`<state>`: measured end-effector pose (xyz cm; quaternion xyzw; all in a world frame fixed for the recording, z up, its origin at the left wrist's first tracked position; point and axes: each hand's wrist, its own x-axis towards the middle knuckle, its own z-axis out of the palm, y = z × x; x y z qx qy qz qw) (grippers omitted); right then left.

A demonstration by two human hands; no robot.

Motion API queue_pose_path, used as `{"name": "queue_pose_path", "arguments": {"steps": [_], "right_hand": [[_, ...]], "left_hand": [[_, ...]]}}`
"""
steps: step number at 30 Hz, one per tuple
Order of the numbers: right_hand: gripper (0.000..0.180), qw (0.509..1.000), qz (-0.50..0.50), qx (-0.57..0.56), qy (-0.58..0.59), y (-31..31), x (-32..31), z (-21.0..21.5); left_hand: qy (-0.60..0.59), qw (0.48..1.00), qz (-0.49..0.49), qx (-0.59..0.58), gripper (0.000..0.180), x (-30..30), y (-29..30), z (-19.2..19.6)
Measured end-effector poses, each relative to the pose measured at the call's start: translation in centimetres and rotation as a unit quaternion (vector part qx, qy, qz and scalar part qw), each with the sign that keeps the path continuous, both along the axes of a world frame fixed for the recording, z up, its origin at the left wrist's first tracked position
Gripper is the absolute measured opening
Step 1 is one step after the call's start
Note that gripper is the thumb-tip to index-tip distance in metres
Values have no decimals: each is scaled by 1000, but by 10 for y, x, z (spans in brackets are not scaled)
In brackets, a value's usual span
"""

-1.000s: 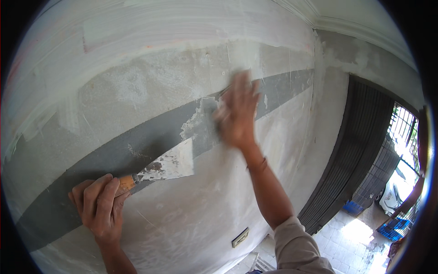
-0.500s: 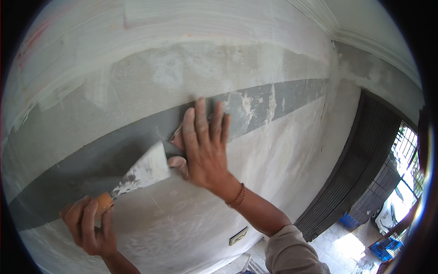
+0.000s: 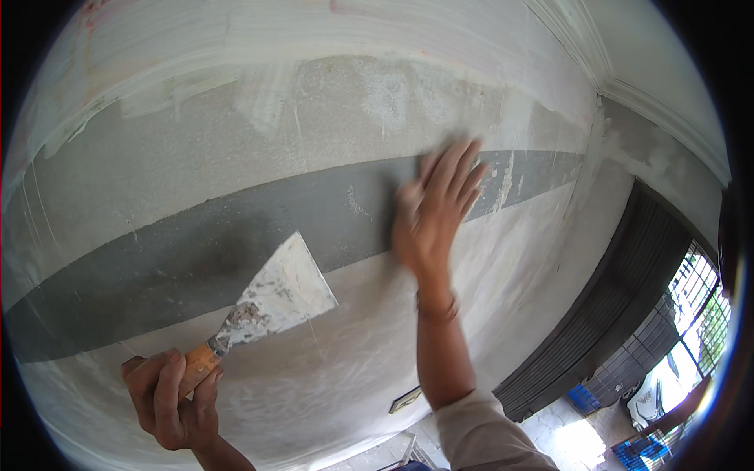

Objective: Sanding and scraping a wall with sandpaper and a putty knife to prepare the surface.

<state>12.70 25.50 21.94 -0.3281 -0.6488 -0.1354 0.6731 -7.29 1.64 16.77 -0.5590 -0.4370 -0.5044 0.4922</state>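
My left hand [image 3: 173, 400] is wrapped round the wooden handle of a putty knife [image 3: 287, 290] at lower left. Its wide blade, smeared with white and grey filler, points up and to the right in front of the wall. My right hand [image 3: 432, 224] is pressed against the dark grey band [image 3: 298, 216] across the wall, fingers stretched up and slightly blurred. A thin reddish-brown piece, seemingly folded sandpaper, showed between its thumb and forefinger a moment ago; the hand now mostly hides it. Pale flaky patches mark the band beyond the fingertips.
The plastered wall [image 3: 330, 118] fills most of the view, lighter above and below the band. A socket plate [image 3: 405, 400] sits low on it. To the right stand a dark ribbed shutter [image 3: 585, 306], a barred opening and a white car [image 3: 652, 396]. Ceiling moulding [image 3: 640, 102] runs at upper right.
My right hand has slid a little to the right along the band, its fingers now leaning right. The putty knife has tilted slightly more upright. The whole view has shifted.
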Motion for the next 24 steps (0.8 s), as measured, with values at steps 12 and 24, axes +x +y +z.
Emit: {"name": "queue_pose_path", "arguments": {"steps": [12, 24], "right_hand": [[84, 989, 75, 96, -79, -29, -43, -12], [94, 996, -33, 12, -76, -10, -17, 5]], "left_hand": [[-12, 1000, 13, 7, 36, -9, 2, 0], [-26, 999, -41, -7, 48, 8, 16, 8]]}}
